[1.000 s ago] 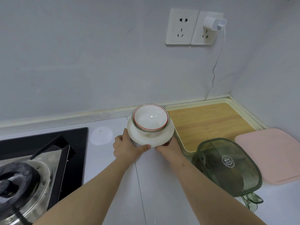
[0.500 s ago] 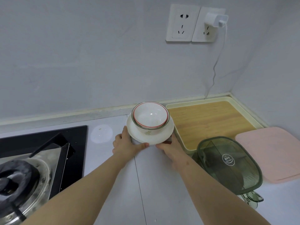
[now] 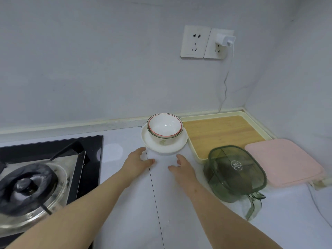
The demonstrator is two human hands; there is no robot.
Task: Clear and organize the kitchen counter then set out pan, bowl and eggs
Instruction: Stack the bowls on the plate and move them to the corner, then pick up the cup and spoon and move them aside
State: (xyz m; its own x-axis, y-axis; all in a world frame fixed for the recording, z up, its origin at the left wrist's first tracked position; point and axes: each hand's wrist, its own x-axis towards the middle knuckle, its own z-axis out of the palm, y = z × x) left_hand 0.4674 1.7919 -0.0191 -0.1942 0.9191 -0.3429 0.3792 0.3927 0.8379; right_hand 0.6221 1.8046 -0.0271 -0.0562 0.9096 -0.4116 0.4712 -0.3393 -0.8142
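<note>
A stack of white bowls [image 3: 164,129] with red and green rims sits in a white plate [image 3: 172,146] on the counter, close to the back wall. My left hand [image 3: 137,161] hovers just in front of the plate's left edge, fingers relaxed and empty. My right hand [image 3: 182,167] is a little nearer to me, in front of the plate's right side, also relaxed and holding nothing. Neither hand touches the stack.
A gas stove [image 3: 36,178] with a black burner fills the left. A wooden board in a cream tray [image 3: 224,132] lies in the right corner. In front of it stand a green transparent container [image 3: 235,173] and a pink mat [image 3: 285,161]. A charger cable [image 3: 225,83] hangs from the wall sockets.
The bowl stack was carried between both hands toward the wall and set down on the counter. Both hands have let go and drawn back toward me.
</note>
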